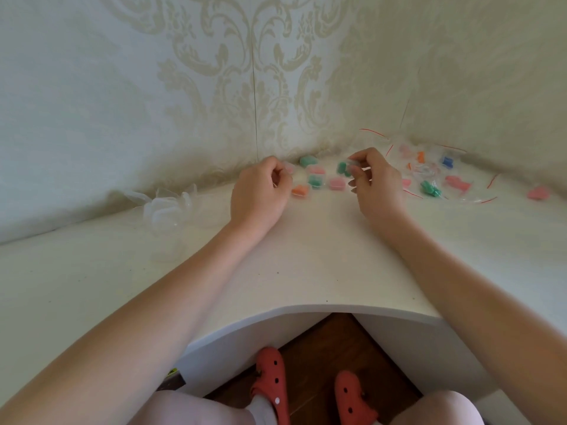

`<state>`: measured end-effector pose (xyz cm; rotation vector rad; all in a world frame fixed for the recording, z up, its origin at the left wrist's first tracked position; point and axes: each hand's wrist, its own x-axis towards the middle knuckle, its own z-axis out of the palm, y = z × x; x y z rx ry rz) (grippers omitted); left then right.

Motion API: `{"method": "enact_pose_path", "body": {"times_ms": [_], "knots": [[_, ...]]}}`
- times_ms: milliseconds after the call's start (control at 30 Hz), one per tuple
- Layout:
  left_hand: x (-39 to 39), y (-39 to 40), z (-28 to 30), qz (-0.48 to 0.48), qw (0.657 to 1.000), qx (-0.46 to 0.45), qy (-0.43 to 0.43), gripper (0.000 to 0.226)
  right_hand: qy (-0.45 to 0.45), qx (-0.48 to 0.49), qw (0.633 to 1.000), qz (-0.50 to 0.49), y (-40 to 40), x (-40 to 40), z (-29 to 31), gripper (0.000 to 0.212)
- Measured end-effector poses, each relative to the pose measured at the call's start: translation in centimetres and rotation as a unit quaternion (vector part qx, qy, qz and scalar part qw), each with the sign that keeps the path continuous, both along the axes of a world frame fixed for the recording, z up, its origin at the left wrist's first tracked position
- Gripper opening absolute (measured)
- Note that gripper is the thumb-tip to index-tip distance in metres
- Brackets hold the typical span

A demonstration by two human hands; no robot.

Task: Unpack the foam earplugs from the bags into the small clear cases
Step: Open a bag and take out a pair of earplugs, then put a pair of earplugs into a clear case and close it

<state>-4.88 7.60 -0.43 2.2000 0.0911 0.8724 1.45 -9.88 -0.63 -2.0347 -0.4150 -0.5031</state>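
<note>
Head view, white corner worktop (306, 256). A small clear case (352, 167) w/ green earplugs is pinched by the right hand (376, 182), grip closed on it just above the worktop. Left hand (260, 191): fingers curled; grip contents cannot be told. Filled cases (316, 176) are grouped between the hands; bags w/ earplugs (435, 176) lie at right, empty cases (167, 207) at left.

Matt white tabletop (306, 256), glossy clear plastic bags (429, 173), soft foam earplugs (431, 188)

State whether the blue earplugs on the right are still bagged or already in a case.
Bagged, apparently: the blue earplugs lie among the red-striped clear bags, apart from the filled cases.
</note>
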Motion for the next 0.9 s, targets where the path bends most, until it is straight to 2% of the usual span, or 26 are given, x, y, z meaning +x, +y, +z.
{"method": "enact_pose_path", "body": {"times_ms": [67, 133, 300, 533, 667, 800, 900], "knots": [[0.1, 0.3, -0.1, 0.056, 0.995, 0.085, 0.007, 0.010, -0.011, -0.022, 1.000, 0.004, 0.0, -0.2, -0.1, 0.017], [0.6, 0.7, -0.5, 0.077, 0.989, 0.126, 0.023, 0.013, -0.018, -0.063, 0.998, 0.004, 0.0, -0.2, -0.2, 0.018], [1.0, 1.5, -1.0, 0.105, 0.981, 0.145, 0.076, 0.029, -0.015, -0.174, 0.985, 0.001, 0.3, 1.0, -0.6, 0.023], [1.0, 1.7, -1.1, 0.110, 0.969, 0.140, 0.172, 0.043, 0.041, -0.305, 0.949, 0.062, 0.7, 2.6, -1.4, 0.055], [1.2, 1.7, -1.3, 0.114, 0.967, 0.134, 0.186, 0.045, 0.065, -0.374, 0.925, 0.025, 0.8, 2.8, -1.4, 0.057], [1.3, 1.5, -1.2, 0.123, 0.968, 0.147, 0.163, 0.042, 0.006, -0.340, 0.940, 0.016, 0.5, 2.1, -0.9, 0.063], [1.3, 1.4, -1.2, 0.125, 0.971, 0.156, 0.133, 0.041, -0.055, -0.268, 0.958, -0.087, -1.1, 2.2, 0.4, 0.054]]}}
